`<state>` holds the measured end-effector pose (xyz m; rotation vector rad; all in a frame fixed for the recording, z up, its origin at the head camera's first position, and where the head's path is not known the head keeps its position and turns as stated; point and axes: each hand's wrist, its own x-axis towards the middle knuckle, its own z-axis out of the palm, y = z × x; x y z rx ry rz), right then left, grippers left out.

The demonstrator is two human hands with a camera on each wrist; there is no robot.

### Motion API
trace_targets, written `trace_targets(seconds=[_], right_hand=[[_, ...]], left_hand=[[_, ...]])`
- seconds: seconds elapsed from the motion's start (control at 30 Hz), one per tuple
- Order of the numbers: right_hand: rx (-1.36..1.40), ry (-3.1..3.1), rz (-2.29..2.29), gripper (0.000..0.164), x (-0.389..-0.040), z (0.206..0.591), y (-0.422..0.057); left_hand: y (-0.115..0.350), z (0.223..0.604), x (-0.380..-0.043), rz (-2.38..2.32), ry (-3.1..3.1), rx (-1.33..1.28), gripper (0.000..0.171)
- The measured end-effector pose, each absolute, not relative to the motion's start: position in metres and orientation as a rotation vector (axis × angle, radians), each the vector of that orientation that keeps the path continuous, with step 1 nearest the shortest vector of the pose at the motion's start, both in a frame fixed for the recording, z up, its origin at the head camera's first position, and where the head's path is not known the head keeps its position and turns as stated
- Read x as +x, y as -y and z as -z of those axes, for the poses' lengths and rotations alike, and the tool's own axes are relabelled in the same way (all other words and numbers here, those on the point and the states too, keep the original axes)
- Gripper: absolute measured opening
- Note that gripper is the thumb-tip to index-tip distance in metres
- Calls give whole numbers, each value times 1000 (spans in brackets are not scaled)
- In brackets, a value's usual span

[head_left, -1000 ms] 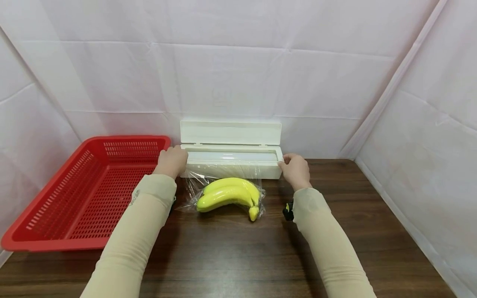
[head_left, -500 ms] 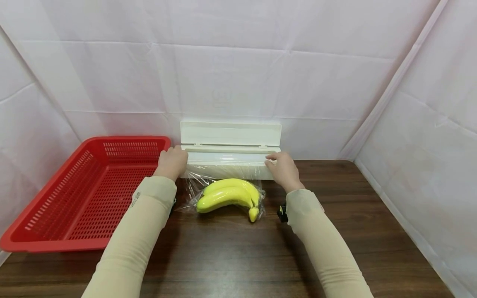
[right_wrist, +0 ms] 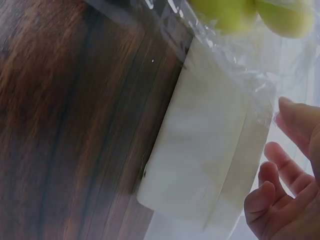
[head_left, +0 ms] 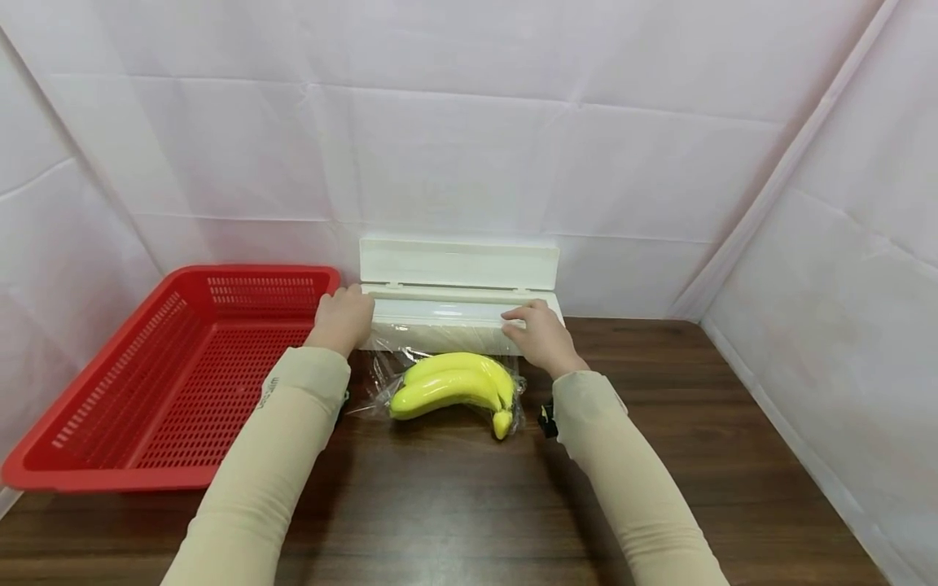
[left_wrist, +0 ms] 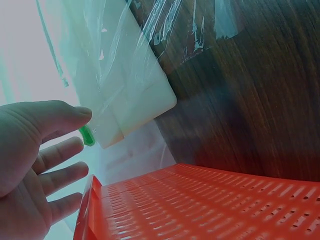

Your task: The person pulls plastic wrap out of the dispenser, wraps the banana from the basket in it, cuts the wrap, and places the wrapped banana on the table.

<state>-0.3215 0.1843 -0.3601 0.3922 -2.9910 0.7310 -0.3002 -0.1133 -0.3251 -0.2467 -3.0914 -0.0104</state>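
Observation:
A white cling film box [head_left: 440, 335] stands at the back with its lid [head_left: 458, 263] raised and a film roll [head_left: 440, 310] inside. Clear film [left_wrist: 155, 22] runs from its front over a bunch of yellow bananas [head_left: 454, 387]. At the box's left end, my left hand [head_left: 343, 320] pinches a small green slider [left_wrist: 87, 135] between thumb and forefinger; its other fingers are spread. My right hand [head_left: 541, 335] is over the right part of the box, its thumb and forefinger apart, the thumb tip close to the film edge. Its other fingers [right_wrist: 260, 197] are loosely bent.
A red perforated basket [head_left: 95, 480] stands on the left, near my left hand. The dark wooden table [head_left: 454, 521] extends in front and to the right. White sheeting [head_left: 469, 163] closes off the back and both sides.
My right hand has moved left from the box's right end to above its right part, and its fingers have spread. My left hand has stayed at the left end.

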Motion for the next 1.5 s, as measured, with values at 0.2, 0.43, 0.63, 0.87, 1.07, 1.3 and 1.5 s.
trace_targets(seconds=[0.2, 0.43, 0.63, 0.87, 1.07, 1.3, 1.5], right_hand=[[388, 2979, -705, 25, -322, 360, -186], [350, 2991, -706, 20, -322, 361, -192], [342, 2984, -732, 19, -323, 362, -200], [381, 2973, -745, 19, -324, 361, -207], [383, 2962, -825, 19, -323, 359, -210], [443, 2921, -872, 23, -321, 358, -212], [464, 2919, -852, 33, -318, 356, -213]], left_hand=[[110, 324, -301, 17, 3081, -258, 26], [108, 324, -302, 11, 3072, -268, 25], [109, 322, -304, 10, 3084, -269, 24], [111, 319, -306, 33, 3101, -273, 18], [111, 313, -303, 77, 3111, -285, 12], [113, 311, -301, 124, 3066, -310, 8], [115, 311, -299, 148, 3049, -329, 12]])
